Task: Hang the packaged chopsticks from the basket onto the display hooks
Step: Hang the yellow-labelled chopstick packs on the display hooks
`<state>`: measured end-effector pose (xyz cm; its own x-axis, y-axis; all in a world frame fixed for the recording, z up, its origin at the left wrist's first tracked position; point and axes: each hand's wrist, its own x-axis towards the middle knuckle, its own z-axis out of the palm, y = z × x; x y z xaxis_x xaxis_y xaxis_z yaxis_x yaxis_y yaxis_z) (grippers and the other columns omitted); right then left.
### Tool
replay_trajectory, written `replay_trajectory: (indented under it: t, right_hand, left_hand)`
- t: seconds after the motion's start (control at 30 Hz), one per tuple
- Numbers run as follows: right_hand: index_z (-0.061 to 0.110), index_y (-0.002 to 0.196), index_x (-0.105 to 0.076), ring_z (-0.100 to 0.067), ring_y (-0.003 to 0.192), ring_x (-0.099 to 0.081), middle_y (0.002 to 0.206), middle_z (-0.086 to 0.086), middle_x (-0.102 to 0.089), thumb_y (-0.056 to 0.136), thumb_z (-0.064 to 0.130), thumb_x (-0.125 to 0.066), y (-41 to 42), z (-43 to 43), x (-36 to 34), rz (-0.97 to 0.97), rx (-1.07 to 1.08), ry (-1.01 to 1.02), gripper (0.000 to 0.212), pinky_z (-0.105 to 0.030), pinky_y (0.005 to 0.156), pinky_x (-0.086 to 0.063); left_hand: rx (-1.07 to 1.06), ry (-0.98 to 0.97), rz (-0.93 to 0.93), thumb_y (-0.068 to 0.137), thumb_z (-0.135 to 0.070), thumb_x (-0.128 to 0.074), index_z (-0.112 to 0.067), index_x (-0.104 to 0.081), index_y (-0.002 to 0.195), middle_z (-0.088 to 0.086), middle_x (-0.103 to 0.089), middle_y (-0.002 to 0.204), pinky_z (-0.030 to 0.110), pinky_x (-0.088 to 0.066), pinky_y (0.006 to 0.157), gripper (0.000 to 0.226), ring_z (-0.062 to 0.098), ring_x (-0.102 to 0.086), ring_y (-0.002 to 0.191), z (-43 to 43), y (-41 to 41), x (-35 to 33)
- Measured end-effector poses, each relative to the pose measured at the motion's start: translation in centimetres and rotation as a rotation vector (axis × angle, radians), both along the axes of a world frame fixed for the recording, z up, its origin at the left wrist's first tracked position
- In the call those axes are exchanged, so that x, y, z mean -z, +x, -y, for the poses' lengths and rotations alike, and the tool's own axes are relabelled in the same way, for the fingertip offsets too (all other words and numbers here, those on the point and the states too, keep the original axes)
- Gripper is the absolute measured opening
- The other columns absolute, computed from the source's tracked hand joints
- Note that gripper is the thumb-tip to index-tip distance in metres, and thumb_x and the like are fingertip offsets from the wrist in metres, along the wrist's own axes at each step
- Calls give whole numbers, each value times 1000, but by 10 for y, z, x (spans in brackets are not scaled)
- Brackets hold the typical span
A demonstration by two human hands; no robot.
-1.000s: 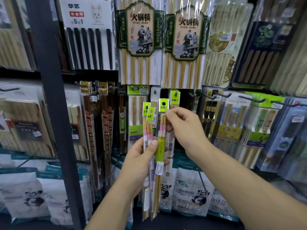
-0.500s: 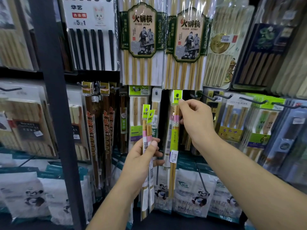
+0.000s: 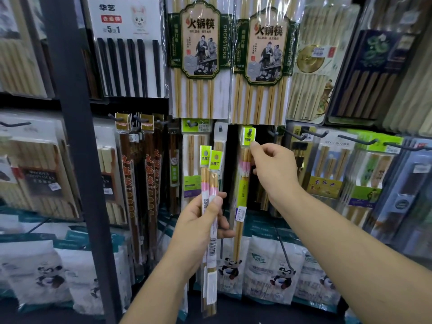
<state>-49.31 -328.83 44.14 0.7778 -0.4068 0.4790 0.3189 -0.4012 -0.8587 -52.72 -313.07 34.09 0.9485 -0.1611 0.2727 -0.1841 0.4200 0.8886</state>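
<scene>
My left hand [image 3: 204,219] grips two slim chopstick packs [image 3: 209,181] upright, each with a lime-green header and pink-banded sticks. A third pack of the same kind [image 3: 242,195] hangs in front of the display, its green header [image 3: 248,136] threaded on a dark hook [image 3: 249,131]. My right hand [image 3: 274,168] pinches that pack just below the header, thumb and forefinger at its right edge. No basket is in view.
A dark upright post [image 3: 77,146] stands at the left. Large hot-pot chopstick packs [image 3: 198,54] hang above. Empty-tipped hooks [image 3: 350,139] and other chopstick packs fill the right. Panda-printed bags [image 3: 275,267] line the shelf below.
My right hand carried the single pack up and to the right, away from the left hand's bundle, and its header now sits on the hook. The left hand stayed nearly still.
</scene>
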Motion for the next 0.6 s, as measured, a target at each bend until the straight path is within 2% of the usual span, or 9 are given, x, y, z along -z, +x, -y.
replay_trajectory:
  t: [0.17, 0.27, 0.33, 0.43, 0.47, 0.6]
  right_hand:
    - [1, 87, -67, -9, 60, -53, 69, -6, -61, 99, 41, -61, -6, -2, 10, -35, -8, 80, 42, -32, 70, -54]
    - [10, 84, -73, -5, 56, -54, 66, 2, -64, 101, 37, -58, -16, -12, 14, -73, -163, 93, 36, -19, 55, -48]
    - [14, 82, -74, 0, 53, -55, 70, 3, -69, 101, 32, -60, -23, -21, 16, -82, -269, 17, 30, -11, 49, -44]
    - [10, 82, -72, -2, 54, -55, 81, -15, -69, 99, 19, -62, -28, -28, 16, -49, -307, -62, 22, -12, 50, -48]
    - [11, 82, -72, -3, 55, -55, 83, -16, -69, 99, 18, -62, -29, -29, 16, -38, -292, -74, 21, -15, 51, -49]
    - [15, 84, -71, -7, 61, -58, 78, -6, -70, 101, 24, -60, -23, -20, 4, 5, -192, -39, 22, -29, 64, -55]
  left_hand:
    - [16, -8, -5, 85, -39, -68, -29, -79, 101, 0, -60, 70, 32, -60, 56, 22, 15, -62, 60, 1, -2, -2]
    - [8, 2, -2, 87, -37, -68, -27, -79, 102, 1, -60, 68, 31, -59, 54, 21, 15, -63, 59, 2, -4, -4]
    - [7, 12, 2, 88, -37, -67, -23, -77, 103, 1, -60, 66, 31, -59, 53, 23, 15, -63, 58, 3, -5, -5]
    - [8, 18, 13, 89, -39, -66, -16, -74, 109, 4, -62, 67, 33, -61, 55, 31, 18, -66, 59, 4, -5, -5]
    - [11, 8, 5, 89, -40, -67, -16, -74, 109, 5, -64, 69, 34, -61, 56, 32, 21, -68, 62, 4, -5, -6]
    - [49, -52, -71, 92, -42, -61, -15, -74, 108, 12, -77, 89, 37, -64, 63, 34, 31, -77, 81, 3, -5, -7]
